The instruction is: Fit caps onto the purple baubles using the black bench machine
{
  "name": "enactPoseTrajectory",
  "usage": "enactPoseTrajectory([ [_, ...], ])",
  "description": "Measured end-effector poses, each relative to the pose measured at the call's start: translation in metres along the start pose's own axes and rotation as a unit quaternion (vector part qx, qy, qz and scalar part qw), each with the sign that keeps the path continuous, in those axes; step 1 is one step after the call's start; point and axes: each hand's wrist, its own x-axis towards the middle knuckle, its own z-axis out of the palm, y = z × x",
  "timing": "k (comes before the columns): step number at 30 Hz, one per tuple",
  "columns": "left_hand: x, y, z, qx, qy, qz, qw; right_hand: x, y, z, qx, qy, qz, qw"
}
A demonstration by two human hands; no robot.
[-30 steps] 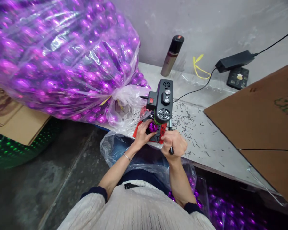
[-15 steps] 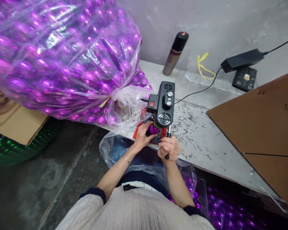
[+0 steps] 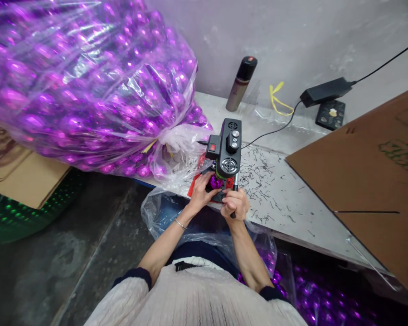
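Observation:
Under the head of a small black bench press [image 3: 230, 147] sits a shiny purple bauble [image 3: 216, 182]. My left hand [image 3: 201, 190] curves round the bauble from the left, with thumb and fingers against it. The press has a red switch, silver buttons and a lever handle [image 3: 235, 187] with a black grip on its right side. Around that grip, my right hand [image 3: 236, 202] is closed. The press's base is partly hidden by my hands and the press head; red pieces show beside it.
A large clear bag of purple baubles [image 3: 98, 90] leans at the left. Behind the press stand a spray can [image 3: 241, 83], a yellow tie [image 3: 279, 99] and a black power adapter [image 3: 326, 92]. Dark wire bits litter the table [image 3: 292, 194]. A cardboard box [image 3: 367, 181] is at right.
The camera view has shifted slightly. My right hand, still on the lever grip, sits a little closer to my left hand. The bauble stays under the press head in my left hand.

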Motion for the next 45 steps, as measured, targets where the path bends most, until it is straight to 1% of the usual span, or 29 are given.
enactPoseTrajectory([
  [2,0.001,-0.001,0.000,-0.001,-0.001,0.000,1.000,0.001,0.001,0.000,-0.010,-0.019,-0.021,1.000],
  [5,0.003,-0.003,0.001,-0.001,-0.003,0.006,1.000,0.015,-0.003,-0.004,0.006,-0.009,-0.028,1.000],
  [7,0.003,-0.004,0.001,0.002,-0.006,0.017,1.000,0.034,-0.010,-0.009,0.017,-0.003,-0.002,1.000],
  [9,-0.002,-0.003,-0.002,0.017,0.008,0.040,0.999,0.056,-0.018,-0.016,0.011,-0.036,0.042,0.998],
  [11,-0.013,-0.001,-0.009,0.040,0.032,0.087,0.995,0.075,-0.024,-0.023,0.009,-0.063,0.080,0.995],
  [12,-0.022,0.001,-0.013,0.052,0.036,0.120,0.991,0.080,-0.026,-0.025,0.009,-0.074,0.086,0.994],
  [14,-0.044,0.004,-0.023,0.080,0.013,0.189,0.979,0.084,-0.027,-0.028,0.007,-0.083,0.077,0.994],
  [16,-0.067,0.008,-0.031,0.109,-0.043,0.234,0.965,0.079,-0.026,-0.028,0.008,-0.082,0.055,0.995],
  [18,-0.081,0.009,-0.038,0.121,-0.101,0.241,0.958,0.069,-0.023,-0.026,0.011,-0.081,0.040,0.996],
  [19,-0.082,0.008,-0.041,0.119,-0.120,0.233,0.958,0.065,-0.023,-0.025,0.014,-0.081,0.037,0.996],
  [20,-0.077,0.007,-0.045,0.114,-0.126,0.219,0.961,0.061,-0.022,-0.025,0.016,-0.080,0.036,0.996],
  [21,-0.067,0.004,-0.049,0.109,-0.114,0.195,0.968,0.058,-0.022,-0.024,0.018,-0.079,0.037,0.996],
  [23,-0.030,-0.005,-0.061,0.116,-0.046,0.114,0.986,0.055,-0.022,-0.024,0.022,-0.076,0.039,0.996],
  [24,-0.006,-0.011,-0.069,0.133,0.003,0.045,0.990,0.054,-0.022,-0.024,0.025,-0.075,0.040,0.996],
  [25,0.019,-0.018,-0.078,0.162,0.042,-0.027,0.986,0.054,-0.023,-0.024,0.027,-0.075,0.040,0.996],
  [26,0.044,-0.025,-0.087,0.197,0.059,-0.097,0.974,0.055,-0.023,-0.024,0.029,-0.076,0.040,0.996],
  [27,0.067,-0.032,-0.096,0.232,0.062,-0.157,0.958,0.056,-0.024,-0.024,0.032,-0.077,0.040,0.996],
  [29,0.103,-0.043,-0.111,0.248,0.064,-0.187,0.948,0.057,-0.024,-0.024,0.033,-0.075,0.039,0.996],
  [31,0.123,-0.051,-0.119,0.249,0.052,-0.187,0.949,0.058,-0.024,-0.023,0.032,-0.074,0.039,0.996],
  [34,0.133,-0.056,-0.119,0.244,0.055,-0.203,0.947,0.057,-0.024,-0.023,0.034,-0.072,0.036,0.996],
  [38,0.135,-0.057,-0.108,0.242,0.081,-0.236,0.938,0.056,-0.025,-0.023,0.034,-0.069,0.039,0.996],
  [40,0.135,-0.058,-0.105,0.254,0.075,-0.256,0.930,0.056,-0.025,-0.022,0.032,-0.068,0.042,0.996],
  [43,0.132,-0.058,-0.105,0.277,0.062,-0.287,0.915,0.054,-0.025,-0.021,0.031,-0.064,0.040,0.997],
  [45,0.128,-0.058,-0.107,0.283,0.056,-0.289,0.913,0.052,-0.024,-0.021,0.031,-0.061,0.041,0.997],
])
